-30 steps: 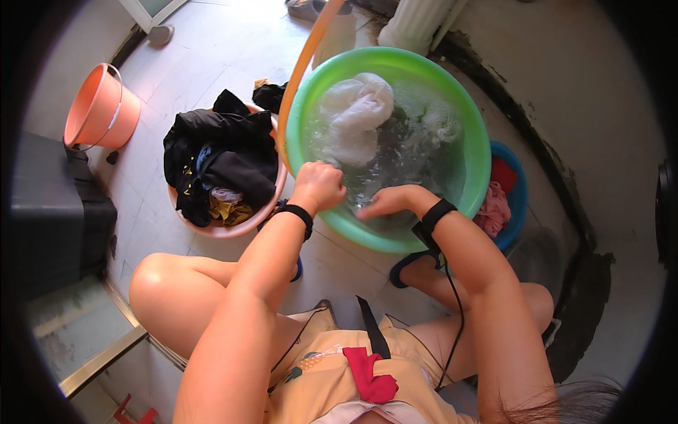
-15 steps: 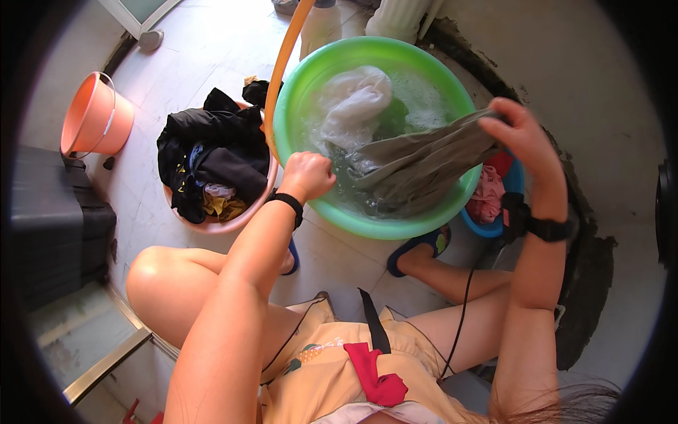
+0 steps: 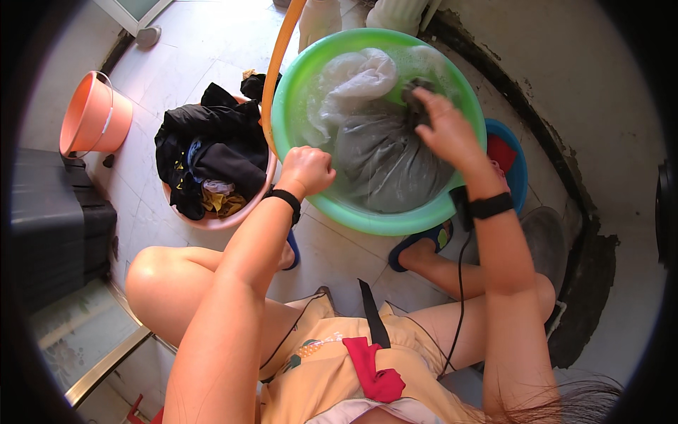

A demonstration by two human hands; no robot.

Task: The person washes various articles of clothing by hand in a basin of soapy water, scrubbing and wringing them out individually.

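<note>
A large green basin [image 3: 385, 225] holds sudsy water. In it lie a sheer white cloth [image 3: 360, 74] on the far side and a grey-green garment [image 3: 385, 159], spread under the water nearer me. My right hand [image 3: 446, 131] is over the basin's right half, with a bunched dark end of the garment in its fingers. The fingers are slightly smeared by motion. My left hand [image 3: 308, 171] is closed in a fist over the basin's left rim; what it grips, if anything, is hidden.
Left of the basin stands a pink tub [image 3: 219, 224] heaped with dark clothes [image 3: 208, 152]. An orange hose [image 3: 277, 60] rises by the basin's left rim. A blue basin [image 3: 518, 166] with red and pink cloth is at the right, and a pink bucket [image 3: 95, 116] at the far left.
My right hand has swung left and inward with the garment's end. The garment, stretched above the rim before, now lies in the water. My left hand has hardly moved.
</note>
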